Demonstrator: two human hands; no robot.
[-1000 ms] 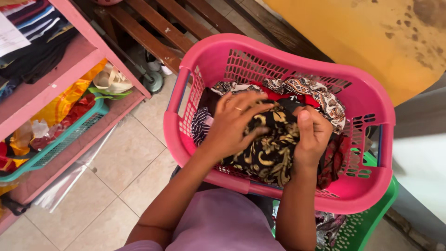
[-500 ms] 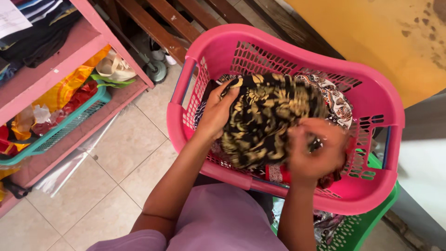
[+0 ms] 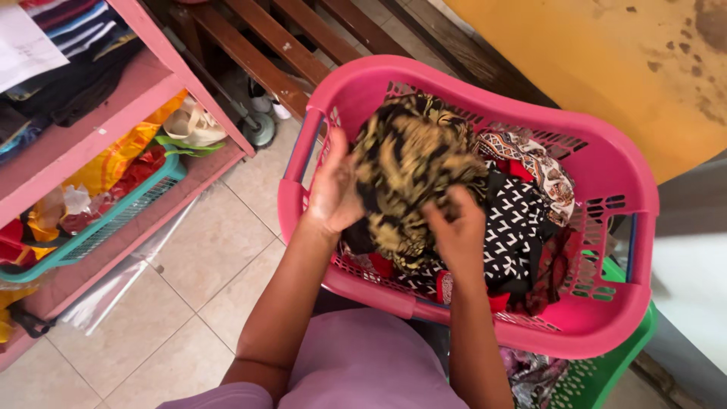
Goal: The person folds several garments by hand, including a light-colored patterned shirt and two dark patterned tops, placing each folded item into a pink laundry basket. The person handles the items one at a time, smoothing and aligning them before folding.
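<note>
Both hands have shifted since the earlier frame: the left hand (image 3: 333, 193) now grips the left edge of the black-and-yellow patterned cloth (image 3: 413, 163), and the right hand (image 3: 458, 231) pinches its lower edge, fingers closed on the fabric. That cloth is lifted a little above the heap inside the pink laundry basket (image 3: 598, 185). Beneath it lie a black-and-white patterned cloth (image 3: 522, 223), a red-and-white patterned cloth (image 3: 534, 163) and red fabric. Under the pink basket sits a green basket (image 3: 606, 375) holding more clothes. To the left stands a pink shelf (image 3: 98, 125) with folded clothes and a teal basket (image 3: 113, 220), above a tiled floor (image 3: 197, 257).
</note>
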